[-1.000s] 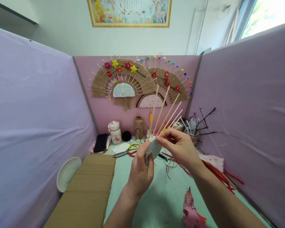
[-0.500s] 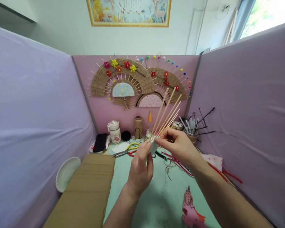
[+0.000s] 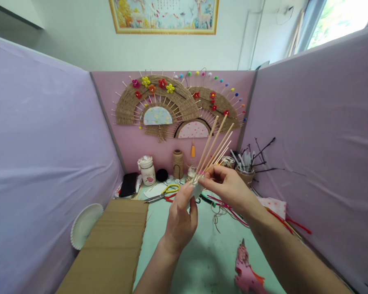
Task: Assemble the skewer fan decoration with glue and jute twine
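Note:
My left hand (image 3: 181,216) is closed on a small pale card piece (image 3: 196,190), from which several thin wooden sticks (image 3: 214,143) fan upward and to the right. At the base of the sticks, the fingertips of my right hand (image 3: 222,181) pinch together. A thin strand seems to show by them, but what they hold is too small to make out. Below my right forearm a pink hot glue gun (image 3: 247,267) lies on the pale green table (image 3: 199,253), its nozzle pointing away from me.
Brown cardboard (image 3: 110,245) and a white scalloped plate (image 3: 86,226) are on the left. Scissors (image 3: 164,194), a twine spool (image 3: 178,164) and a white jar (image 3: 146,170) stand or lie behind my hands. Twigs (image 3: 260,157) fill a pot at right. Decorated twine fans (image 3: 125,108) hang on the back panel.
The view has shifted slightly. Both hands keep nearly the same place at the base of the sticks, with the sticks tilted almost as before.

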`<state>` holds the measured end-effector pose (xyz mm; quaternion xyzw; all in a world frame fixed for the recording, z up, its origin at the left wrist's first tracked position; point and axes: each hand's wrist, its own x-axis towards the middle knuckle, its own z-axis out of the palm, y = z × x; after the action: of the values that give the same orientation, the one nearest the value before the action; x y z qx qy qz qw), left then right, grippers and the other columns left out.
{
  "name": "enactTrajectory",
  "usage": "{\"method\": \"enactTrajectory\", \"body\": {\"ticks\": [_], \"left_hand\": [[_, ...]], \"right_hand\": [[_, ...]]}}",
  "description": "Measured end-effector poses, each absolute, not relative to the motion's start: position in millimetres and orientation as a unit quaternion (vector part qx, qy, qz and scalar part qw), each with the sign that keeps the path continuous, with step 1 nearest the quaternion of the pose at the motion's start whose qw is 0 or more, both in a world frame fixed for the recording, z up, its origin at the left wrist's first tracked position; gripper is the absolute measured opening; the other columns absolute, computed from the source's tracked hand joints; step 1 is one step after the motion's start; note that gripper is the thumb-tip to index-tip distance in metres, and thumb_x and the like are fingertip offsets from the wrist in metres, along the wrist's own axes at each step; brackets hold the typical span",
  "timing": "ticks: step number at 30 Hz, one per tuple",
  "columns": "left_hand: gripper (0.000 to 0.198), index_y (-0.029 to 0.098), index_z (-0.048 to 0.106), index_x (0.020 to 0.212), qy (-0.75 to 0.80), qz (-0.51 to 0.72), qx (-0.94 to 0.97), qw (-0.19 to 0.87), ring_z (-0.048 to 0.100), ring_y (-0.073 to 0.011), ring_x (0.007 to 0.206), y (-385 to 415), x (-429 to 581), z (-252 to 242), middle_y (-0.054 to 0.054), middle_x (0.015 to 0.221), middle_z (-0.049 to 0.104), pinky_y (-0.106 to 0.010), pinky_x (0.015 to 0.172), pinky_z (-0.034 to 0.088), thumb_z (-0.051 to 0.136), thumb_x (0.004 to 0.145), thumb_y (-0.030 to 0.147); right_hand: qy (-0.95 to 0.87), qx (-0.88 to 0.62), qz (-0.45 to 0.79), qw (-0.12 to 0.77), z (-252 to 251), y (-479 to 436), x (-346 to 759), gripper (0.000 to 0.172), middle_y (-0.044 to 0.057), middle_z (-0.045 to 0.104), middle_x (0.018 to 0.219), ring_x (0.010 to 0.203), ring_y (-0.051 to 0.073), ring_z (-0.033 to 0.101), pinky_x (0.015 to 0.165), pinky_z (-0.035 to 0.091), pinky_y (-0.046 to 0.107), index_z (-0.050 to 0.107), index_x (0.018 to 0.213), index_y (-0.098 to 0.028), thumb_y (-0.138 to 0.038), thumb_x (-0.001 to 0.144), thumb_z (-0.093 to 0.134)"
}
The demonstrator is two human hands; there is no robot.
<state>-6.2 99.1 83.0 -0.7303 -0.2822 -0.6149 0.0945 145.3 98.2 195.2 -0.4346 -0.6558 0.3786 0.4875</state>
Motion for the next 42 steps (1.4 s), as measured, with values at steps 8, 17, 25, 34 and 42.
{"method": "enactTrajectory", "body": {"ticks": [8, 17, 25, 34, 42], "left_hand": [[0.069, 0.023, 0.021, 0.15, -0.311, -0.631, -0.711, 0.01, 0.058, -0.0234, 0.124, 98.5, -2.4, 79.0, -0.019, 0.136, 0.055, -0.041, 0.1, 0.052, 0.052, 0.09, 0.005], [0.062, 0.022, 0.023, 0.146, -0.321, -0.642, -0.695, -0.044, 0.059, -0.0221, 0.123, 95.2, -2.3, 83.0, -0.018, 0.133, 0.057, -0.039, 0.098, 0.053, 0.051, 0.092, 0.009], [0.063, 0.023, 0.03, 0.144, -0.29, -0.641, -0.708, 0.067, 0.059, -0.0231, 0.122, 98.9, -4.3, 82.3, -0.015, 0.127, 0.058, -0.04, 0.095, 0.055, 0.055, 0.089, 0.005], [0.066, 0.024, 0.028, 0.147, -0.271, -0.637, -0.716, 0.088, 0.057, -0.0207, 0.124, 95.2, -2.7, 87.6, -0.014, 0.131, 0.056, -0.041, 0.099, 0.053, 0.053, 0.089, 0.004], [0.062, 0.023, 0.028, 0.148, -0.27, -0.633, -0.72, 0.093, 0.06, -0.0215, 0.121, 92.6, 0.3, 88.3, -0.014, 0.126, 0.061, -0.039, 0.097, 0.054, 0.051, 0.092, 0.008]], "right_hand": [[-0.66, -0.398, 0.338, 0.54, 184.2, 98.7, 149.5, 0.02, 0.0, 0.059, 0.078, 0.069, 0.015, 0.055, 0.062, 0.046, 0.029, 0.057, 0.086, -0.02, -0.038, 0.08, 0.064], [-0.737, -0.286, -0.146, 0.594, 151.1, 89.2, 139.7, 0.027, 0.007, 0.062, 0.098, 0.092, 0.024, 0.058, 0.084, 0.046, 0.043, 0.065, 0.106, -0.024, -0.013, 0.081, 0.063], [-0.753, -0.262, -0.169, 0.579, 148.7, 89.4, 138.1, 0.033, 0.007, 0.066, 0.101, 0.094, 0.024, 0.059, 0.085, 0.045, 0.045, 0.06, 0.114, -0.026, -0.014, 0.083, 0.061], [-0.752, -0.267, -0.175, 0.577, 149.8, 87.5, 136.8, 0.03, 0.007, 0.06, 0.103, 0.094, 0.023, 0.056, 0.084, 0.043, 0.042, 0.061, 0.112, -0.024, -0.016, 0.083, 0.059], [-0.754, -0.27, -0.172, 0.573, 149.2, 86.2, 138.2, 0.031, 0.007, 0.058, 0.102, 0.094, 0.024, 0.055, 0.083, 0.043, 0.043, 0.058, 0.113, -0.026, -0.017, 0.084, 0.058]]}}
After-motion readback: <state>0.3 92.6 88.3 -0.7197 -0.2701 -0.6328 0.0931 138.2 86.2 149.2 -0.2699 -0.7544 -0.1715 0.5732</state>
